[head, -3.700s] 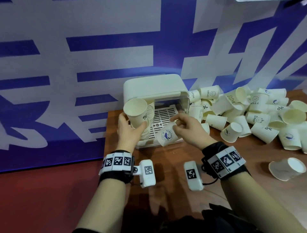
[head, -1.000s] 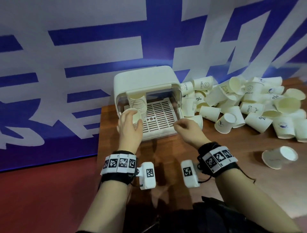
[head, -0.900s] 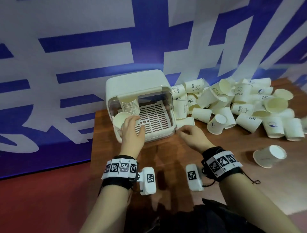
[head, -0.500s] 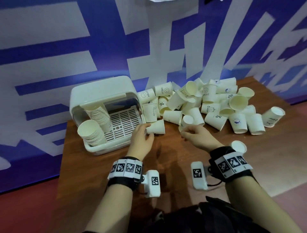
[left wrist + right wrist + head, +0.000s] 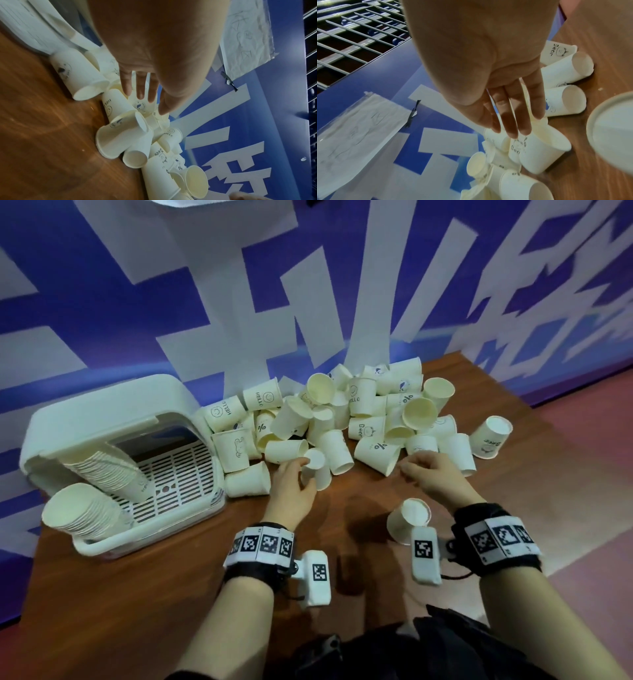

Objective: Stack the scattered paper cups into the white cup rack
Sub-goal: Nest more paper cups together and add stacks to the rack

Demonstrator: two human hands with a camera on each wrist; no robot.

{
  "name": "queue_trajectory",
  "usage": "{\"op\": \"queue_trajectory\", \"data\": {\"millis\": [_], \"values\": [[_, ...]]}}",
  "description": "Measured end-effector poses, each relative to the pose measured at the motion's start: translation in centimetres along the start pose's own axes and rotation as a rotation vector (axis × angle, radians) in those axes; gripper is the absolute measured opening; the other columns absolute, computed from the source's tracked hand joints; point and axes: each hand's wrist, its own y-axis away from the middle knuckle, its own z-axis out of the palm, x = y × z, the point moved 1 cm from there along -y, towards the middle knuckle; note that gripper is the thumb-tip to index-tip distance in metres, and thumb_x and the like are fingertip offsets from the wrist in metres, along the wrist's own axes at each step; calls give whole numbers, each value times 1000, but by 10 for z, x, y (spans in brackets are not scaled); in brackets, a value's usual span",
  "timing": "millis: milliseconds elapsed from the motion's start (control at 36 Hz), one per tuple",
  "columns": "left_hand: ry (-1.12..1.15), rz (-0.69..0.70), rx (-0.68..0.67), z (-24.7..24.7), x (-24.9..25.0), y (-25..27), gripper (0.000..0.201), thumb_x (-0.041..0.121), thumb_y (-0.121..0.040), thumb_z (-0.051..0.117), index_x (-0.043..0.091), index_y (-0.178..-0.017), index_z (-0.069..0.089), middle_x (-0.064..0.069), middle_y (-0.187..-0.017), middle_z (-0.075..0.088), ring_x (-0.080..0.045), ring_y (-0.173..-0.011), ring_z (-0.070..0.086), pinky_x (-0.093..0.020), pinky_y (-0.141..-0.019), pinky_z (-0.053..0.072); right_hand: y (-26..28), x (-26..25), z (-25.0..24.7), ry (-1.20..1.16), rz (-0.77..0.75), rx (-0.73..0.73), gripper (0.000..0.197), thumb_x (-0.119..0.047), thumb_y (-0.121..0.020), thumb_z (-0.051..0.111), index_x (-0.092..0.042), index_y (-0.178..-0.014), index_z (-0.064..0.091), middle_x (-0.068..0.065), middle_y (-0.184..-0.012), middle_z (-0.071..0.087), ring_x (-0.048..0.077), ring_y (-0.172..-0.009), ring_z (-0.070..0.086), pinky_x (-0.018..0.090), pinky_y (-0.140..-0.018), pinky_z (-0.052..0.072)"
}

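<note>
Both hands have moved right, away from the white cup rack (image 5: 113, 446) and onto the pile of loose paper cups (image 5: 363, 419); the left hand (image 5: 291, 491) now reaches an upside-down cup (image 5: 317, 474) at the near edge of the pile, its fingers (image 5: 140, 86) extended and relaxed against the cups, thumb beside that cup; whether they are grasping it cannot be told. Right hand (image 5: 431, 477) hovers over the near right part of the pile, fingers (image 5: 513, 119) straight and released, holding nothing.

Rack contents: one nested stack (image 5: 82, 508) lies at the front left corner, mouth facing the viewer; a second nested stack (image 5: 113, 474) leans inside over the slatted floor; the rest of the slatted floor is bare.

One single cup (image 5: 409, 520) lies apart on the bench (image 5: 137, 594), just beside the right wrist camera, which partly covers it. Cups deep in the pile overlap, so their number cannot be determined; wrist views are motion-blurred.
</note>
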Motion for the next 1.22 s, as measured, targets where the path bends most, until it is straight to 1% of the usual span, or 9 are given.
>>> {"op": "queue_trajectory", "data": {"millis": [83,194,361,500,639,778,889,1028,1222], "values": [[-4,-4,-13,17,9,-13,42,15,-93,55,14,-134,47,-5,-136,44,-21,-127,42,-40,-111,33,-11,11,-16,5,1,6,14,-8,-87,58,-11,-78,68,11,-83,70,21,-78,61,32,-72,47],[27,5,-47,39,22,-29,41,13,-92,54,14,-133,47,-5,-137,43,-21,-130,39,-40,-111,32,-27,26,-32,70,20,46,10,-8,-87,58,-11,-88,67,5,-92,67,18,-85,59,26,-73,44],[-31,48,-108,73,37,-56,41,19,-91,57,19,-131,49,-1,-135,47,-18,-126,43,-39,-108,35,-55,44,-44,120,97,102,34,-12,-85,59,-11,-119,58,2,-108,59,22,-96,59,44,-91,50],[-144,144,-169,92,49,-76,49,17,-90,57,18,-137,45,-1,-141,45,-17,-130,38,-33,-109,32,-74,52,-46,127,80,92,44,-14,-84,61,-11,-127,52,10,-119,56,24,-104,55,49,-89,51],[-281,234,-284,106,59,-93,60,15,-90,57,20,-145,35,-1,-149,37,-19,-138,28,-35,-115,22,-89,58,-39,132,85,66,52,-16,-84,61,-12,-134,46,10,-130,52,27,-119,50,46,-99,44],[-431,276,-391,117,63,-102,75,-1,-83,50,26,-149,27,4,-153,29,-20,-143,18,-37,-117,12,-101,63,-29,199,49,8,59,-8,-86,59,-7,-141,38,12,-140,43,26,-131,38,33,-105,30],[-484,268,-431,123,62,-106,84,-9,-79,48,29,-149,22,7,-156,23,-17,-144,10,-31,-114,4,-107,67,-24,210,16,2,67,-2,-83,59,-7,-144,33,16,-138,41,28,-130,38,30,-105,29],[-554,304,-440,128,59,-108,79,-2,-81,53,28,-149,24,6,-153,25,-20,-140,15,-33,-113,7,-111,74,-19,211,12,-23,70,-1,-82,59,-15,-145,33,18,-127,42,30,-121,42,28,-101,32],[-680,388,-385,131,56,-102,75,6,-77,60,30,-143,33,-1,-139,29,-24,-125,27,-34,-106,16,-113,81,-12,222,79,-88,83,-9,-76,61,-30,-148,24,14,-113,43,30,-107,46,41,-99,41]]}}
